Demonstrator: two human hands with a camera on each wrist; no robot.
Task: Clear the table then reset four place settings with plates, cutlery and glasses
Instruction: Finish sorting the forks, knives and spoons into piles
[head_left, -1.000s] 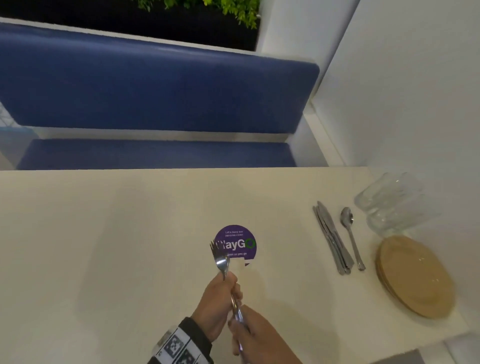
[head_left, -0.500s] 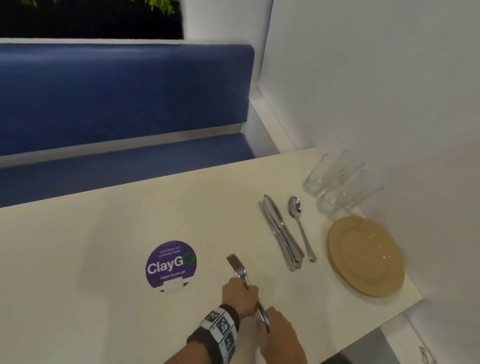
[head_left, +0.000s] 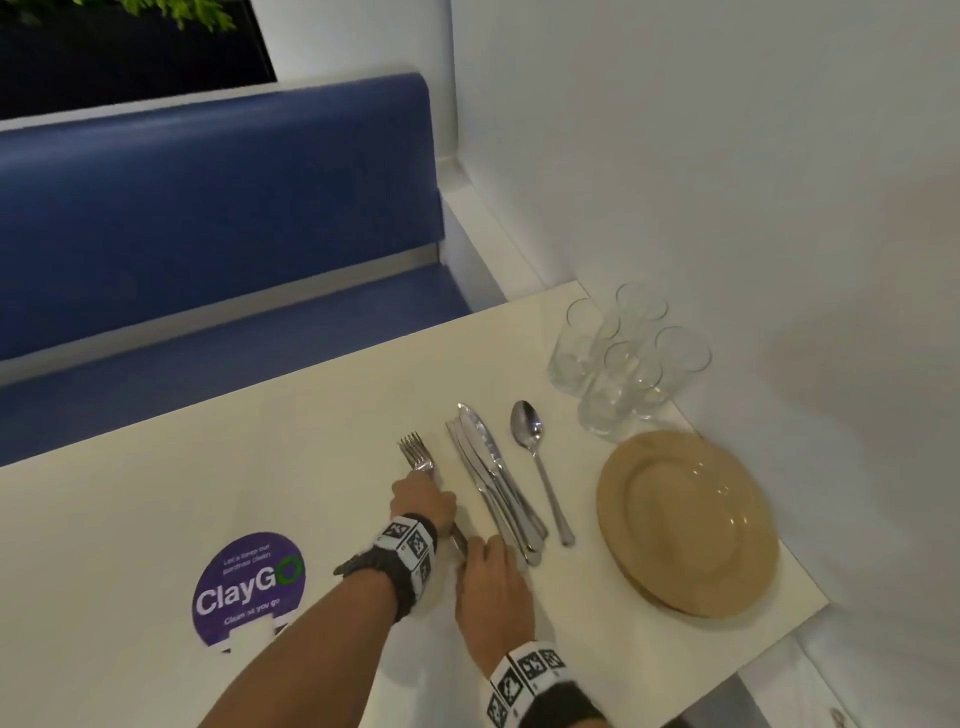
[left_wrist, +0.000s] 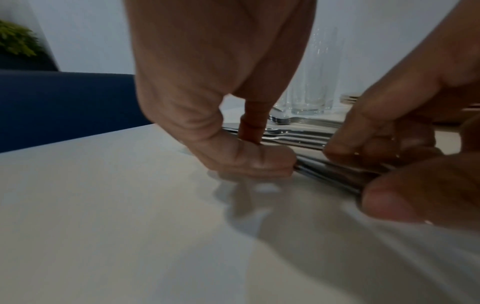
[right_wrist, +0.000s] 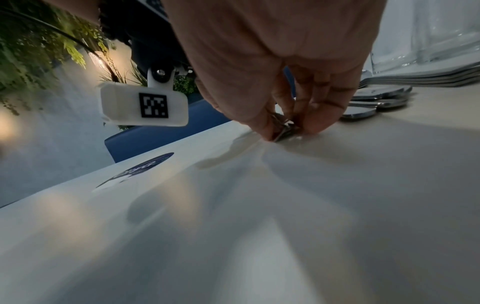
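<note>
Scene, left to right, head view: purple ClayGo sticker (head_left: 248, 586) on the bench (head_left: 156, 519), then both hands on the forks, then knives, spoon, plates, with the glasses behind at the wall.

Forks (head_left: 415, 453): a small bunch, tines pointing away, lying on or just above the bench, just left of the knives (head_left: 493, 478). Left hand (head_left: 422, 500) pinches the necks just behind the tines; left wrist view shows the thumb (left_wrist: 259, 162) flat along the handles at bench level. Right hand (head_left: 492, 587) has curled fingertips around the handle ends; right wrist view shows the fingertips (right_wrist: 315, 121) closed on metal, touching the bench. Neither hand is free.

Knives: stacked bunch, parallel to the forks. Spoon (head_left: 537, 462) just right of them; looks like one from above, but the right wrist view hints at a stack, so count unclear. Plates (head_left: 685, 525) are a tan stack near the bench's right edge. Four glasses (head_left: 623, 358) are clustered in the corner against the wall.

Step, my read: the clearing half is finishing. Everything is sorted by type on the right side, and the forks are being parked and squared beside the knives. No place settings laid yet.

Next move calls for: let go of both ends without scattering the bunch, keeping the handles level with the knife handles. Then reset starts; plates probably go first, one per seat, peeled off the stack singly. Cutlery and glasses follow.
</note>
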